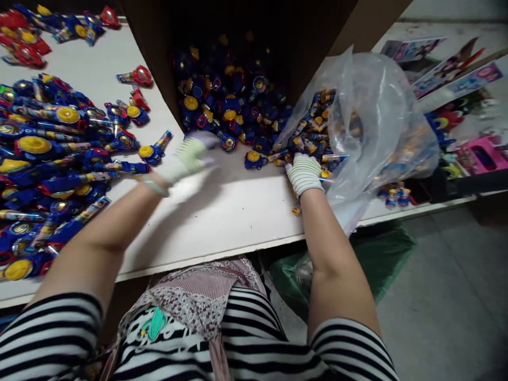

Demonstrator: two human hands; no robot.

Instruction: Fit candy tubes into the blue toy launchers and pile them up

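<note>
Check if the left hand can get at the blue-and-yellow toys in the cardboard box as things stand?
Probably yes: the box is open toward the person, the left hand is near its opening, and nothing visible blocks the nearest toys.

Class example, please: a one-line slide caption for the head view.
Gloved right hand at small tubes beside a clear plastic bag; blurred left hand before a box of blue-and-yellow toys.

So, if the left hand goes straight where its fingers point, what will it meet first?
Probably the blue plastic toy at the near edge of the pile, though the blurred left hand leaves depth uncertain.
</note>
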